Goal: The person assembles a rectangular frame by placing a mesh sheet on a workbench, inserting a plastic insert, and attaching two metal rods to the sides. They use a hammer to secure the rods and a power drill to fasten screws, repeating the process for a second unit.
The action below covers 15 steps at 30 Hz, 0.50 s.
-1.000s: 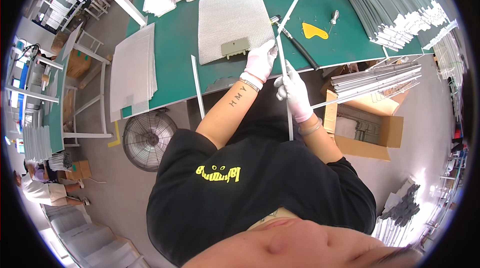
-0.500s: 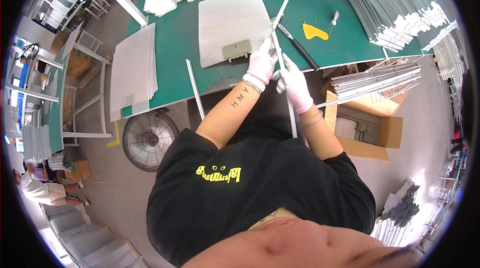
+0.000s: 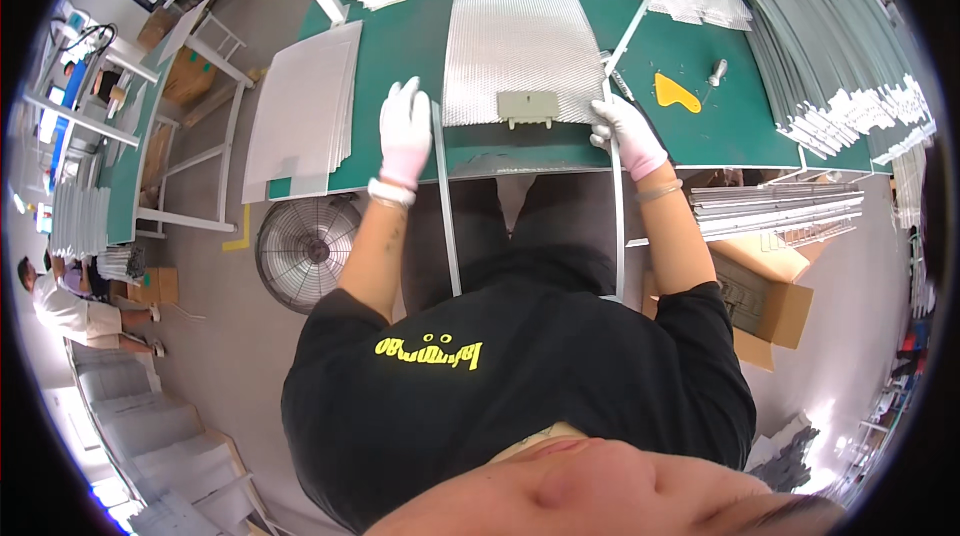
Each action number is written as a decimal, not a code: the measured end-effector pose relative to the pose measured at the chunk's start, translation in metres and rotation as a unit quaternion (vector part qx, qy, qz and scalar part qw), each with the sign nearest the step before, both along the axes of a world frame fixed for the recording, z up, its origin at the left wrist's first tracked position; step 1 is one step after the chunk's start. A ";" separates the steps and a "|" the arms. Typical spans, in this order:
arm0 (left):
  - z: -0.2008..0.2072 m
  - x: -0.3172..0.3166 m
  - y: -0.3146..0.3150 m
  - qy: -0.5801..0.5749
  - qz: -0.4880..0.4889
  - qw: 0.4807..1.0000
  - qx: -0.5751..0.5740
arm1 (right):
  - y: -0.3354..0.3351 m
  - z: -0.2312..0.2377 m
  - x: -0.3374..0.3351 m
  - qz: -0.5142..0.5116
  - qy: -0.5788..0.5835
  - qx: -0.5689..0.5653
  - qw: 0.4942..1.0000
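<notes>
A pale mesh panel (image 3: pixel 515 46) lies on the green table (image 3: pixel 395 36) in front of me. At its near edge rests a small grey-green plate with short legs (image 3: pixel 528 108). Two thin white metal strips reach from the table toward my body, a left strip (image 3: pixel 447 206) and a right strip (image 3: pixel 617 226). My left hand (image 3: pixel 405 126), in a white glove, is open, its fingers stretched out just left of the left strip. My gloved right hand (image 3: pixel 630 139) is closed around the right strip beside the panel's near right corner. Another strip (image 3: pixel 630 34) slants away beyond that corner.
Mesh sheets lie stacked at the left (image 3: pixel 305 111) and far side. A yellow scraper (image 3: pixel 678 94) and a screwdriver (image 3: pixel 718 74) lie to the right, near long grey strips (image 3: pixel 830 46). Below are a floor fan (image 3: pixel 310 254) and an open carton (image 3: pixel 765 301).
My left hand has left the right strip and moved left to the left strip, opening. My right hand stays at the right strip. The view has shifted, so the table appears farther right.
</notes>
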<state>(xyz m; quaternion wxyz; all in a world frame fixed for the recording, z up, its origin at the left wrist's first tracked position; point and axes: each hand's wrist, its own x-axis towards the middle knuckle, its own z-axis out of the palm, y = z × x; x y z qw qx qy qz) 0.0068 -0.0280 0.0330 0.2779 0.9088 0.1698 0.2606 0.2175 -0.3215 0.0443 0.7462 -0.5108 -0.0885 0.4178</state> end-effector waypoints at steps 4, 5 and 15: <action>0.000 0.012 0.023 -0.083 -0.130 0.762 -0.629 | 0.011 -0.006 0.000 0.037 -0.029 -0.009 0.999; 0.013 0.013 0.016 -0.079 -0.173 0.743 -0.642 | 0.010 -0.004 -0.002 0.035 -0.047 -0.019 0.998; 0.058 0.013 -0.021 -0.127 -0.110 0.858 -0.486 | -0.008 0.038 -0.018 -0.059 -0.117 0.008 0.991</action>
